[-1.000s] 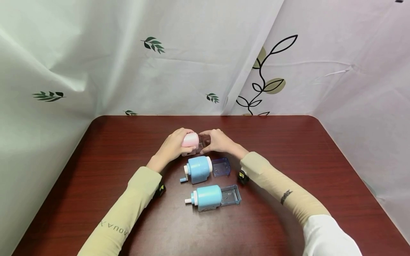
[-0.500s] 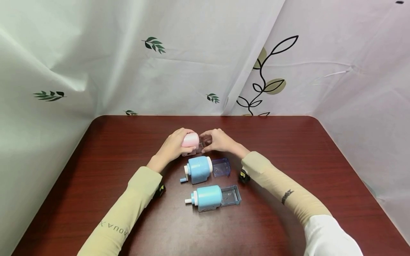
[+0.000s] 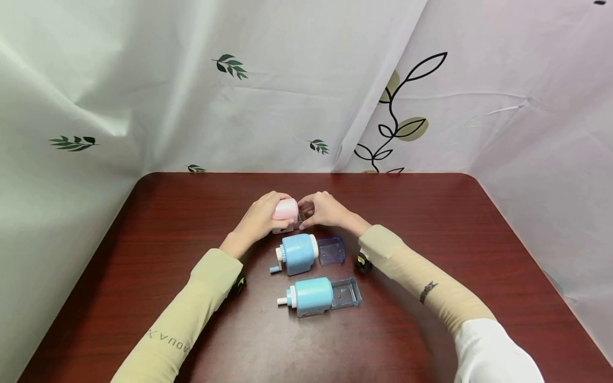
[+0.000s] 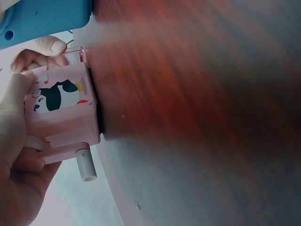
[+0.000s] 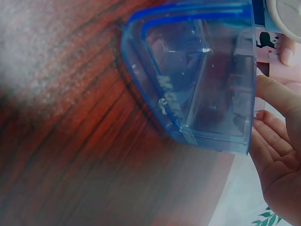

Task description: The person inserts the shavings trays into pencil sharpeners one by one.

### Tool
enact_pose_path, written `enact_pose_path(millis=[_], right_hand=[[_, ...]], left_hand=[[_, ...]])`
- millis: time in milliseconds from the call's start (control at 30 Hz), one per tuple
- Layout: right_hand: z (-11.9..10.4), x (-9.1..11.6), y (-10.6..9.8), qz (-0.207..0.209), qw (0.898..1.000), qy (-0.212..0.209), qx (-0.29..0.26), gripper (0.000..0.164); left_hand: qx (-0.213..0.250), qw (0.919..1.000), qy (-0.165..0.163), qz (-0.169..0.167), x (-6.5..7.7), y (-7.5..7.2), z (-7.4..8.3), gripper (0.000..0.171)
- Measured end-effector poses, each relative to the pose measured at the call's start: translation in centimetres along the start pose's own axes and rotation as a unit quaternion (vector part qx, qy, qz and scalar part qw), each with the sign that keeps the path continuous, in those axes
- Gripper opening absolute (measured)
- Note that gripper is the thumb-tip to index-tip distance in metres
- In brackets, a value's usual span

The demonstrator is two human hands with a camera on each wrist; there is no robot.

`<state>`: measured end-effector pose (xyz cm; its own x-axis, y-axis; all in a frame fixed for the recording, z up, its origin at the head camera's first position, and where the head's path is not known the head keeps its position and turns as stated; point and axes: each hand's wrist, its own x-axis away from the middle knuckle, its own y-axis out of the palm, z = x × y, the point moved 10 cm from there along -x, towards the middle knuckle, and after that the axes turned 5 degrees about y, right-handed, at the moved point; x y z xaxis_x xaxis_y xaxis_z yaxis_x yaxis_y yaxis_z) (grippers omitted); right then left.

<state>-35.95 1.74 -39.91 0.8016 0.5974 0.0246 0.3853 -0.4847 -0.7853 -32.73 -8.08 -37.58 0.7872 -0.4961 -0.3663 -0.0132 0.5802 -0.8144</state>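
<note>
Pinching the clear drawer [image 4: 74, 58] at three o'clock on the pink sharpener [image 3: 286, 210] my left grip [image 3: 261, 215] clasps, my right grip [image 3: 328, 209] could jam it by tilting.

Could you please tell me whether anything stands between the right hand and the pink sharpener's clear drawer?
Nothing visible does: the right hand curves around the clear drawer. The middle blue sharpener and its pulled-out drawer lie nearer the person, not between them.
</note>
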Motion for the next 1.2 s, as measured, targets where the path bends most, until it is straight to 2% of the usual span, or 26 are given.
enact_pose_path(millis=[567, 1200], right_hand=[[0.07, -0.65, 0.11, -0.007, 1.000, 0.008, -0.020, 0.053], [-0.38, -0.93, 0.27, -0.005, 1.000, 0.000, 0.002, 0.053]], left_hand=[[-0.010, 0.9999, 0.001, -0.005, -0.07, -0.20, 0.09, 0.049], [0.005, 0.9999, 0.012, -0.003, -0.11, 0.13, -0.05, 0.050]])
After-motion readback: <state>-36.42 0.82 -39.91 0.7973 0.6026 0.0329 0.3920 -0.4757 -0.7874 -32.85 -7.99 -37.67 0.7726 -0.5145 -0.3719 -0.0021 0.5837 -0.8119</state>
